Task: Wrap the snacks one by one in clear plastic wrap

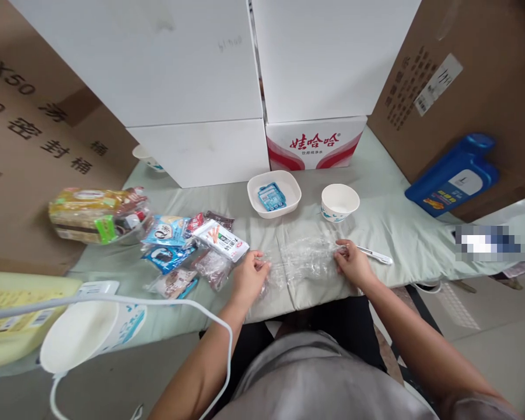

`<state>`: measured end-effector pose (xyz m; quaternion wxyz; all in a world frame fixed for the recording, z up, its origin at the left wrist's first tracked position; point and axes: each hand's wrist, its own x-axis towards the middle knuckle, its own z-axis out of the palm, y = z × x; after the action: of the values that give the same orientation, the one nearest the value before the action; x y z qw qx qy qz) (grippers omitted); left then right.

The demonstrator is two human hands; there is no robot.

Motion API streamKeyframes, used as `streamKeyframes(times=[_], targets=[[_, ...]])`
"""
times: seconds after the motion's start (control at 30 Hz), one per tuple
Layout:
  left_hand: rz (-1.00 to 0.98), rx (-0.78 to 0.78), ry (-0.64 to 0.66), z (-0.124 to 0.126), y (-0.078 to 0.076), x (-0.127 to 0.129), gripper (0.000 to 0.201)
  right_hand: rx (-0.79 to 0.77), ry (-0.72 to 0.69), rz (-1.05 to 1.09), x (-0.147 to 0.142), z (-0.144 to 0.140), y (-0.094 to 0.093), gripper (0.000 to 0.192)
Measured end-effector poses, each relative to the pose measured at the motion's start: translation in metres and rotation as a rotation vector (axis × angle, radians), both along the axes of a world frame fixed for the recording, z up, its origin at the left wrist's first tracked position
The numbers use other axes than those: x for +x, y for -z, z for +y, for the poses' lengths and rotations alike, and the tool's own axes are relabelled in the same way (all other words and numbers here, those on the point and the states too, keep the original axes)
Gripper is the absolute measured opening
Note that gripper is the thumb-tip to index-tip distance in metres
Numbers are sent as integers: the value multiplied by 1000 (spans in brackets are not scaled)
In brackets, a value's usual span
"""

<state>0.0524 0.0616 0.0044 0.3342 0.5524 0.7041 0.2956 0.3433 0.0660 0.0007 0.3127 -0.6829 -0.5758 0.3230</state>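
While the person sits at the near edge of the pale green cloth (376,233), both hands rest on a sheet of clear plastic wrap (304,259) that lies flat on the cloth between them. The left hand (248,275) pinches the left end of the wrap with thumb and fingertips, and the right hand (352,261) pinches the right end in the same way, so the film is stretched between the two. Just beside the right hand lies a small white knife (376,254). To the left of the left hand there is a heap of small snack packets (192,245), and further left a bigger bag of bread (97,214). At the near left a white paper cup (85,335) lies on its side, with a white cable (166,303) passing over it. Behind the wrap stand a white square bowl (289,201) with a blue packet (271,196) inside it and a white paper bowl (339,202). Farther back are white boxes (192,87), a red and white carton (315,144), and at the right a blue bottle (452,175) that leans on brown cardboard (485,76).
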Motion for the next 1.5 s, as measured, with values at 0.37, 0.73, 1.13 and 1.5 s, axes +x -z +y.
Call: streamKeyframes(times=[0.37, 0.73, 1.13, 1.5], targets=[[330, 27, 73, 1, -6, 2, 23, 76, 40, -343, 20, -9, 6, 35], [537, 615, 57, -27, -13, 1, 38, 93, -7, -2, 5, -8, 4, 50], [96, 385, 123, -37, 12, -16, 42, 456, -84, -201, 5, -23, 12, 26], [-86, 129, 132, -38, -3, -12, 47, 317, 32, -410, 53, -4, -2, 34]])
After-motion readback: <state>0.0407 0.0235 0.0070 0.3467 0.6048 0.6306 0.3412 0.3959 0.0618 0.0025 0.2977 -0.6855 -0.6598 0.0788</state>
